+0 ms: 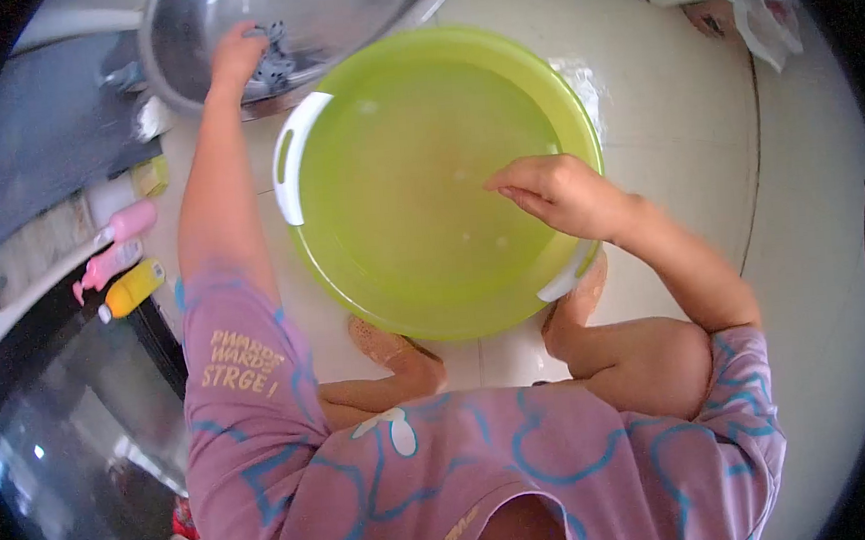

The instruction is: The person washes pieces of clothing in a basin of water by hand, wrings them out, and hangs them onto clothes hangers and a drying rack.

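My left hand (240, 55) reaches into a shiny metal basin (194, 81) at the upper left. Its fingers are closed on a small dark-and-white patterned cloth (278, 62), which lies against the inside of the basin. A large lime-green tub (582, 109) with white handles stands on the floor before me, holding slightly cloudy water (417, 191) with a few bubbles. Over the tub's right side hovers my right hand (563, 193), fingers bent and pressed together, with nothing visible in them.
Pink bottles (111, 262) and a yellow bottle (133, 289) are lined up at the left, above a dark glossy surface (82, 425). My feet and knees flank the tub's near side. A white plastic bag (769, 31) hangs at the upper right above pale floor tiles.
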Motion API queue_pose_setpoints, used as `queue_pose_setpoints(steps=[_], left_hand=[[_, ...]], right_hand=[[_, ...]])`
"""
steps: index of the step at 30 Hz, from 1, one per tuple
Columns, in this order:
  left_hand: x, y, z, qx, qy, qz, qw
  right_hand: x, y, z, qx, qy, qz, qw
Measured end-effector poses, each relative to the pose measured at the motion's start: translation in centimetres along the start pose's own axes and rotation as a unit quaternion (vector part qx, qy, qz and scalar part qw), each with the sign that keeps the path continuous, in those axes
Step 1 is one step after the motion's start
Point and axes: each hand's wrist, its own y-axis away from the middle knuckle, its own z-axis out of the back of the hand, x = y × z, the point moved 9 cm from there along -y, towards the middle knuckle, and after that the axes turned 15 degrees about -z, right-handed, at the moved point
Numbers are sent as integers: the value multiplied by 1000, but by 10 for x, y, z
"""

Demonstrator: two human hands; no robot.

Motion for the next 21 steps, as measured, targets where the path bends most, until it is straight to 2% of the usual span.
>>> queue_pose_setpoints(steps=[1, 2, 4, 6, 8, 10, 11, 13, 14, 17, 19, 20, 21], left_hand=[[-18, 19, 24, -58, 145, 0, 988], [-33, 37, 44, -110, 287, -5, 952], [-66, 70, 56, -83, 546, -57, 832], [-113, 118, 59, -25, 645, -95, 758], [-149, 159, 40, 26, 738, -97, 668], [-164, 192, -1, 66, 820, -66, 564], [-161, 203, -22, 15, 822, -38, 568], [-146, 223, -67, -85, 816, 21, 571], [-129, 231, -91, -116, 798, 49, 590], [-65, 244, -155, -183, 738, 116, 639], [-43, 251, -174, -199, 706, 138, 666], [-36, 258, -184, -199, 653, 184, 707], [-42, 267, -187, -197, 596, 229, 744]], right_hand=[[5, -6, 6, -17, -38, -1, 999], [5, -14, 11, -10, -73, -39, 997], [2, -30, 14, 11, -149, -120, 982], [7, -54, 30, -49, -385, -82, 918], [16, -70, 44, -49, -518, -83, 850], [31, -82, 37, 20, -581, -44, 812], [33, -86, 35, 54, -612, -25, 789], [6, -98, 10, 85, -505, -54, 857], [-12, -101, -8, 100, -448, -67, 886], [-88, -99, -35, -16, -277, -230, 933], [-94, -91, -42, -113, -161, -185, 963], [-94, -85, -42, -159, -102, -159, 969], [-75, -79, -48, -160, -17, -69, 985]])
